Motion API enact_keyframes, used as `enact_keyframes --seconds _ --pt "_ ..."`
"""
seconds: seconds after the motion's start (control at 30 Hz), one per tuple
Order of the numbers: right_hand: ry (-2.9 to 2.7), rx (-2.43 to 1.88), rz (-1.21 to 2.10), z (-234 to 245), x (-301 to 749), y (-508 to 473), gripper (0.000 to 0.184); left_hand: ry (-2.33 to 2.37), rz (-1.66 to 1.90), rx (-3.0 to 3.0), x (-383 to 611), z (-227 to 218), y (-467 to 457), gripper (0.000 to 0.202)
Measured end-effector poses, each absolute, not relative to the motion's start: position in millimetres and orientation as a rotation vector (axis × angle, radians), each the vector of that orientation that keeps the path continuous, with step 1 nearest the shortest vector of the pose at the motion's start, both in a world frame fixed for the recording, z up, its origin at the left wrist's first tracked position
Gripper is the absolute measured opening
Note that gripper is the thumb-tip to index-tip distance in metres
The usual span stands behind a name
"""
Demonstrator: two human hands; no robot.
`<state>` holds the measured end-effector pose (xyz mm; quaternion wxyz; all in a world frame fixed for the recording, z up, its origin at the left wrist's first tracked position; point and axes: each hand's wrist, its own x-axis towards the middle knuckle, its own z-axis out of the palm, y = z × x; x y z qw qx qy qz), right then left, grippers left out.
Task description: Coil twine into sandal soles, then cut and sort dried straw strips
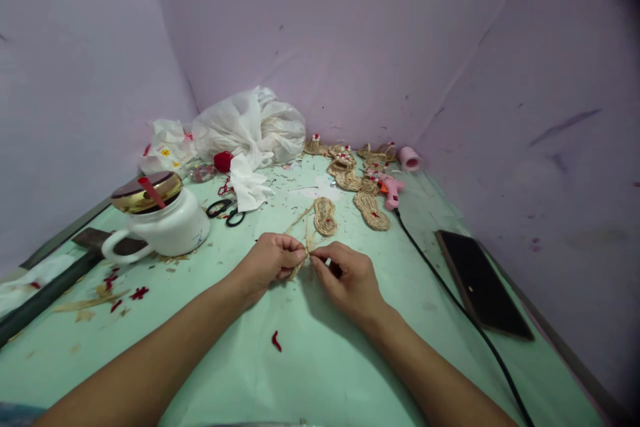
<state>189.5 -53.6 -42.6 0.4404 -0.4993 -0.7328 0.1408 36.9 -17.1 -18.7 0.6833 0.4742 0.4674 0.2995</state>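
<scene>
Both hands meet over the middle of the worktop (pixel 235 373), close in front of the person. The left hand (pixel 277 258) is curled nearly closed, thumb and forefinger pinched on the straw-coloured cord (pixel 307 233), its other fingers folded underneath. The right hand (pixel 347 275) comes in from the other side more loosely rounded, with a gap between its curved fingers and the palm, but its thumb and forefinger tips are drawn together at the same spot, pinching the cord just beside the left fingertips. The cord looks thin and fibrous, pale tan; strands of it run up and away from the pinch, one slanting off to the left, and a short end pokes out below the fingers. Whether there is a knot at the pinch I can't tell, as the fingertips cover it. Just beyond the hands lies a small coiled sole (pixel 325 216) of the same sort of cord, wound in a shoe-print shape with a bit of red near its lower end. A larger coiled piece (pixel 371 211) lies to the right of it, near a pink glue gun (pixel 393 192). Black-handled scissors (pixel 227 211) rest to the left, and a curled red scrap (pixel 276 341) lies nearer the person.
</scene>
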Motion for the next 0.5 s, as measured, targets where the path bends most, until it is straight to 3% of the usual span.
enact_keyframes --seconds 0.13,0.5 --pt "-1.705 -1.247 0.448 -44.1 187.7 -54.3 0.012 1.056 0.666 1.060 36.6 -19.7 -16.8 0.020" --pt "-1.787 -1.190 0.315 -43.1 185.3 -56.6 0.012 1.110 0.533 1.115 35.6 -15.2 -13.8 0.016"
